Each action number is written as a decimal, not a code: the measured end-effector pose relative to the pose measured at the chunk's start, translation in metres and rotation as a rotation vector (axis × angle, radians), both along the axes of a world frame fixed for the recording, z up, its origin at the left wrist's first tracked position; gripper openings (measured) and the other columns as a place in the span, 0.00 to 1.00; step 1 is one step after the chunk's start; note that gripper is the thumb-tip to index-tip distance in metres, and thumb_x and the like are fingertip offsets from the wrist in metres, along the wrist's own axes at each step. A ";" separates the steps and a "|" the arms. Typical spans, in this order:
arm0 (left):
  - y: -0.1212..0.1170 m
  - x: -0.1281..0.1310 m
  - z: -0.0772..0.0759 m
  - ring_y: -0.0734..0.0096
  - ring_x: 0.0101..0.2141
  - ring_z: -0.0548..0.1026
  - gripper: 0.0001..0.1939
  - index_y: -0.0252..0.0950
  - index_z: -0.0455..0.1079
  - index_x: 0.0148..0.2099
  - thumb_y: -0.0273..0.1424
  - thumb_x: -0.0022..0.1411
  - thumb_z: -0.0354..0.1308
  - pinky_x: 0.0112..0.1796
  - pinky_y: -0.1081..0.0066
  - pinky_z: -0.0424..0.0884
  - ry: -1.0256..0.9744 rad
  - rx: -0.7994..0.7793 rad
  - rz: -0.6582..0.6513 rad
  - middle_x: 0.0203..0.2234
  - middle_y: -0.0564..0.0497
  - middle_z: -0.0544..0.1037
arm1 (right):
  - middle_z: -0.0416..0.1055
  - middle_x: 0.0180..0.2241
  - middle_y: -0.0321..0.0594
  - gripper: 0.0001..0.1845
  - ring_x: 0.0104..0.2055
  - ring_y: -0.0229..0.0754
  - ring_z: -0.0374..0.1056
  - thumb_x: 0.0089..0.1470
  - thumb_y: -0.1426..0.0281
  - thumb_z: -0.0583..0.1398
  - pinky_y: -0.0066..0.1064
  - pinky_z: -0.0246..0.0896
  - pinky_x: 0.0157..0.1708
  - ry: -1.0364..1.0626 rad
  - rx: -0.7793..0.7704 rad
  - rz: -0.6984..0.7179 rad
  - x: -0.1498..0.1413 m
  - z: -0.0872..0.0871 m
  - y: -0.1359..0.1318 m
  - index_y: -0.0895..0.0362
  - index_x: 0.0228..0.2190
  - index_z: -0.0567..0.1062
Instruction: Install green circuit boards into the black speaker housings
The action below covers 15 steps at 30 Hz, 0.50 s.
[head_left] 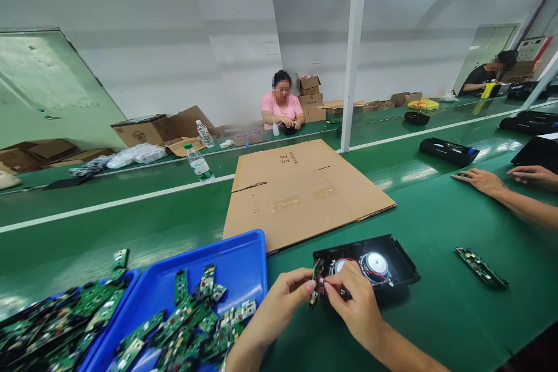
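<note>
My left hand (pixel 279 302) pinches a small green circuit board (pixel 314 285) upright at the near edge of a black speaker housing (pixel 401 264). My right hand (pixel 355 302) is closed on the red wires (pixel 335 289) that run from the board to the round silver speaker (pixel 375 264) inside the housing. Both hands meet just left of the speaker. A blue tray (pixel 235 261) holding several green circuit boards (pixel 196 319) sits to the left of my hands.
A second pile of boards (pixel 65 319) lies at far left. Flattened cardboard (pixel 300 192) covers the belt ahead. A loose board (pixel 482 267) lies right. A co-worker's hands (pixel 483 180) rest at right near black housings (pixel 449 151). A water bottle (pixel 199 164) and boxes stand behind.
</note>
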<state>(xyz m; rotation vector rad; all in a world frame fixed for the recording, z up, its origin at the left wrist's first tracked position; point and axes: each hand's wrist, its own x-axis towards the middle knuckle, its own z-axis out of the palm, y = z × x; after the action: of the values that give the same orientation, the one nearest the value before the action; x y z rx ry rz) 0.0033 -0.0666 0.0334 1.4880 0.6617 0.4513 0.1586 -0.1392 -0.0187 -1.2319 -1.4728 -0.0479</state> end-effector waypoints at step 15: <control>-0.002 -0.001 0.007 0.63 0.36 0.69 0.13 0.37 0.79 0.38 0.40 0.61 0.58 0.41 0.71 0.64 0.073 0.234 -0.041 0.32 0.49 0.76 | 0.63 0.22 0.33 0.10 0.25 0.36 0.59 0.59 0.76 0.54 0.29 0.55 0.27 -0.021 0.049 -0.001 -0.005 0.001 -0.003 0.55 0.26 0.65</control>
<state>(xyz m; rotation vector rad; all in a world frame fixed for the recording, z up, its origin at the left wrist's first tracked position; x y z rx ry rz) 0.0024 -0.0689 0.0406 1.7432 0.6512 0.4561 0.1539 -0.1423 -0.0178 -1.1963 -1.4804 -0.0973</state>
